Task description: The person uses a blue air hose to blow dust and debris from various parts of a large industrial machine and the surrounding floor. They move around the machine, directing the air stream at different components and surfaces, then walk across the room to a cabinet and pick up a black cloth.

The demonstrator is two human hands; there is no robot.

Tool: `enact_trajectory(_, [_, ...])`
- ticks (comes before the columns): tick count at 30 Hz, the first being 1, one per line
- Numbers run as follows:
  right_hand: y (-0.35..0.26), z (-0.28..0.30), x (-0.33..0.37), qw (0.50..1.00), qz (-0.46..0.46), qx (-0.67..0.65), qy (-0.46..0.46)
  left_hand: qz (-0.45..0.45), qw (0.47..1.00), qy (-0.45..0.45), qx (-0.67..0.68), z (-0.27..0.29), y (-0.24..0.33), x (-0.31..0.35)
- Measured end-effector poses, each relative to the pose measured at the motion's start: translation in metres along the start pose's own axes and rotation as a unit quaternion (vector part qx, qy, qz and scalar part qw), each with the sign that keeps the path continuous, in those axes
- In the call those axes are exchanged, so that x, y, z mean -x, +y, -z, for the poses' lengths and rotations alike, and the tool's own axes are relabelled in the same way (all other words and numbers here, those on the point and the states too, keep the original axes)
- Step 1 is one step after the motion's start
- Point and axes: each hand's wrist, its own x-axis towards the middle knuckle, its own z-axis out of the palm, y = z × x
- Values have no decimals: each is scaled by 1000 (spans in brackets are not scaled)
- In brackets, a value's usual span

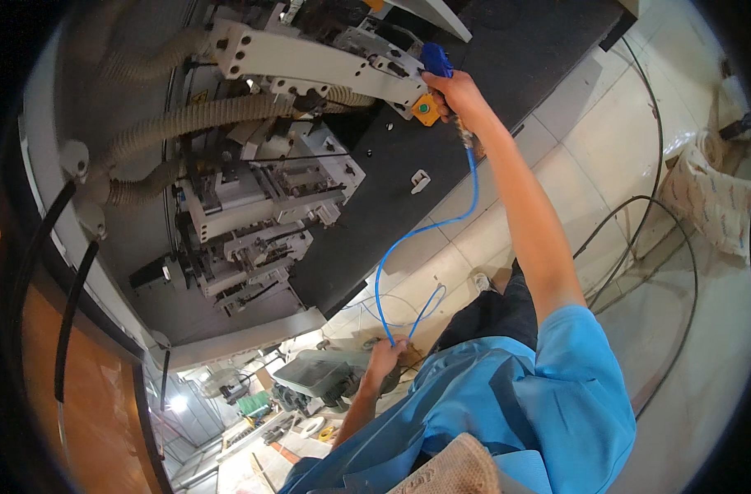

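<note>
My right hand (462, 95) is wrapped round a blue air blow gun (436, 61), held out over the machine at the top. Beside its fingers sits a yellow switch box (426, 109) with a green button, fixed at the end of a pale machine arm (318, 64); I cannot tell whether the hand touches it. From the gun a blue air hose (381, 276) curves down to my left hand (387, 356), which is closed on a loop of it, low near my body. The gun's nozzle end cannot be made out clearly.
Below the arm are metal machine units (260, 206) and ribbed ducts (202, 118). A black machine bed (520, 62) borders the tiled floor (590, 156). Black cables (695, 280) trail across the floor at right, near a whitish sack (709, 193). A grey-green machine (322, 375) stands beyond my left hand.
</note>
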Motion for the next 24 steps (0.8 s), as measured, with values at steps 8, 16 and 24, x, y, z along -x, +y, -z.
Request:
enact_trajectory(8, [-50,-42,52,926,61,359,97,-60,998,19,-29,-7,-10,-10])
enact_trajectory(16, [-52,-71,85,952,42,298,47,-21,999,18,-22,0,-22,-4])
enact_trajectory(24, [-19,-123,141,911,127,389,56,-20,1000,7,-9,-19,-54,-3])
